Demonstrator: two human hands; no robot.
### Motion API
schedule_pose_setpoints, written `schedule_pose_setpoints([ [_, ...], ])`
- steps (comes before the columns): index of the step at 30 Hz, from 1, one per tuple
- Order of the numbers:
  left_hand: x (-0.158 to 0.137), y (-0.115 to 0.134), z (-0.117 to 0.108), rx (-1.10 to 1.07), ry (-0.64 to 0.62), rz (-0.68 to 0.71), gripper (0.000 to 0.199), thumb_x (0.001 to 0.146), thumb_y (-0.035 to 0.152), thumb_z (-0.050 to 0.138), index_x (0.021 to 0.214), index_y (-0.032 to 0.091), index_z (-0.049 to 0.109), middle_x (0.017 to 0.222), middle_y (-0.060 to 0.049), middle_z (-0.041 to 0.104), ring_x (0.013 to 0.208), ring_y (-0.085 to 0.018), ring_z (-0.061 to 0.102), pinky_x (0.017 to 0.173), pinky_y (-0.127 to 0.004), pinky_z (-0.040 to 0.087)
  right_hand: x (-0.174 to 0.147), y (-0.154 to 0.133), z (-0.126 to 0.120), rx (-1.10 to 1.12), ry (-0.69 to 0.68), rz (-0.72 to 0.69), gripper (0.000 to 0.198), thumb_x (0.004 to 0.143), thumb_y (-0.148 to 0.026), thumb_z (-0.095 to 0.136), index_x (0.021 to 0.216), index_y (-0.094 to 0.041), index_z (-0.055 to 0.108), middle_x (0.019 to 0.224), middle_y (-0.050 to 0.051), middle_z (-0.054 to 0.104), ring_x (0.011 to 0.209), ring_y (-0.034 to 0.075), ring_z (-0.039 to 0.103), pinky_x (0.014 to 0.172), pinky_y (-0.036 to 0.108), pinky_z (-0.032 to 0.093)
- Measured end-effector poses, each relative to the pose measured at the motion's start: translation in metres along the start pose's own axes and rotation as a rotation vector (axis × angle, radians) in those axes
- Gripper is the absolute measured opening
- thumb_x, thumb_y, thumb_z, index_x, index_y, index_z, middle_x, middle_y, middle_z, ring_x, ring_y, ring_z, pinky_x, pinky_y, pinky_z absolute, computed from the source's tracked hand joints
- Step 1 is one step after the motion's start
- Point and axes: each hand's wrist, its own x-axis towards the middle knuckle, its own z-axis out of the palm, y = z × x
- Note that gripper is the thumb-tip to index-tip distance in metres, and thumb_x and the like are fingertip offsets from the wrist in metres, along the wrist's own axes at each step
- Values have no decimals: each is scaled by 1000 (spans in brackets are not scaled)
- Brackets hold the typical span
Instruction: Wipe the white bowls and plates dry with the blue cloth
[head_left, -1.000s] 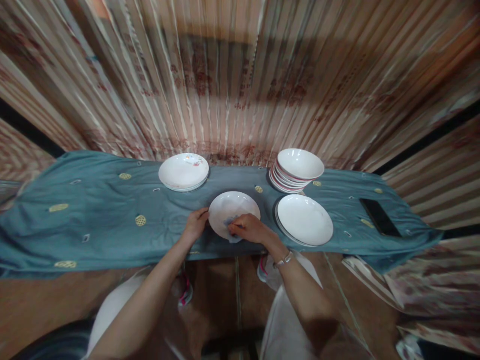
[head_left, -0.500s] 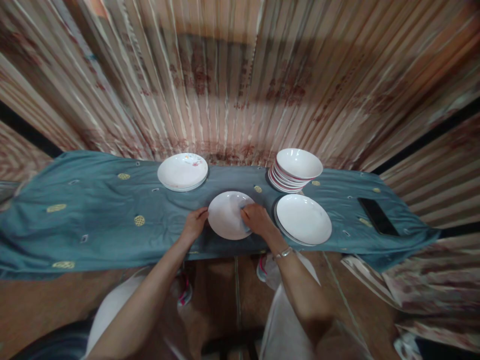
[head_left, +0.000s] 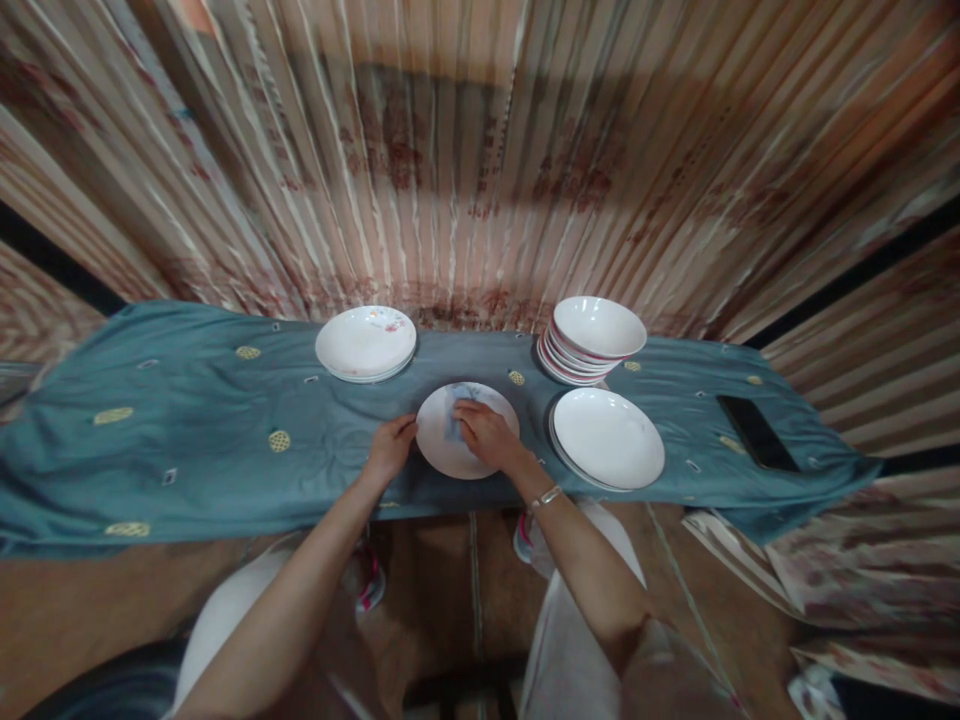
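Observation:
In front of me a white plate [head_left: 435, 452] lies on the cloth-covered table. My left hand [head_left: 393, 445] grips its left rim, fingers closed on the edge. Over the plate's middle is my right hand [head_left: 486, 432], closed on a thin bluish-grey cloth [head_left: 453, 428] that is pressed against the plate's surface. Part of the cloth is hidden under the fingers. A bracelet circles my right wrist.
Plates with a floral print [head_left: 366, 345] are stacked at the back left. At the back right stand several stacked bowls [head_left: 592, 335], with stacked white plates [head_left: 607, 440] nearer me. A black phone [head_left: 756, 433] lies farther right on the teal tablecloth [head_left: 217, 420]. Curtains [head_left: 450, 200] hang behind.
My right hand has slid left with the cloth, from the plate's right side to its middle. My left hand stays on the rim.

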Motion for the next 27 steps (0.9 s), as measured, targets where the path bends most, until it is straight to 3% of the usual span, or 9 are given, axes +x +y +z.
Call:
schedule_pose_setpoints([
  [11, -2, 3, -1, -11, -29, -4, 32, 65, 37, 58, 83, 14, 73, 74, -6, 72, 68, -21, 62, 67, -33, 50, -4, -20, -7, 112, -148, -127, 24, 79, -5, 51, 86, -17, 71, 105, 5, 72, 102, 16, 63, 95, 27, 43],
  [21, -2, 2, 1, -40, -30, -13, 37, 66, 42, 60, 86, 15, 73, 76, -6, 73, 68, -22, 63, 64, -33, 50, -16, -14, -28, 34, -194, 43, 24, 82, -11, 48, 72, -18, 69, 87, 3, 73, 84, 14, 64, 76, 21, 42],
  [27, -1, -1, 1, -35, -21, -11, 38, 65, 45, 61, 85, 15, 73, 74, -6, 72, 67, -22, 62, 65, -33, 50, -14, -8, -30, -7, -138, 120, 27, 83, -11, 45, 76, -17, 71, 93, 5, 73, 86, 15, 64, 75, 22, 42],
])
